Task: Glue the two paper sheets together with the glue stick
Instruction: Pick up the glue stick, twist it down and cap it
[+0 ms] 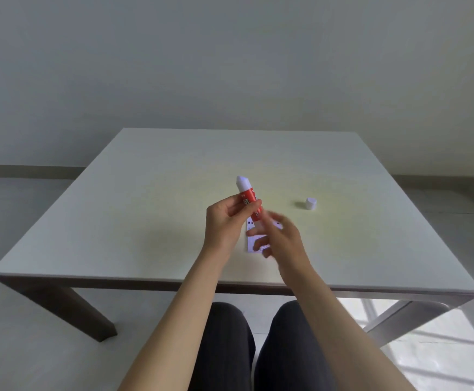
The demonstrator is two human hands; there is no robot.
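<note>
1. A pale tabletop (145,193) is seen from above, with two dark-trousered knees (224,334) tucked under its near edge.
2. The left hand (224,221) is held up over the middle of the tabletop. Its fingers are curled shut around the lower part of the glue stick (248,197).
3. The glue stick is red with a white tip. It is held almost upright, tilted a little, with the uncovered tip pointing up and away toward the far edge.
4. Paper sheets (254,241) with small black marks are lying flat on the tabletop, partly hidden under both hands. How many sheets are there cannot be told.
5. The right hand (279,235) is blurred. Its fingers are spread out just beside the bottom of the glue stick. Whether the stick is touched by it cannot be told.
6. A small white cap (311,204) is standing alone on the tabletop, nearer the right edge, well apart from the hands.
</note>
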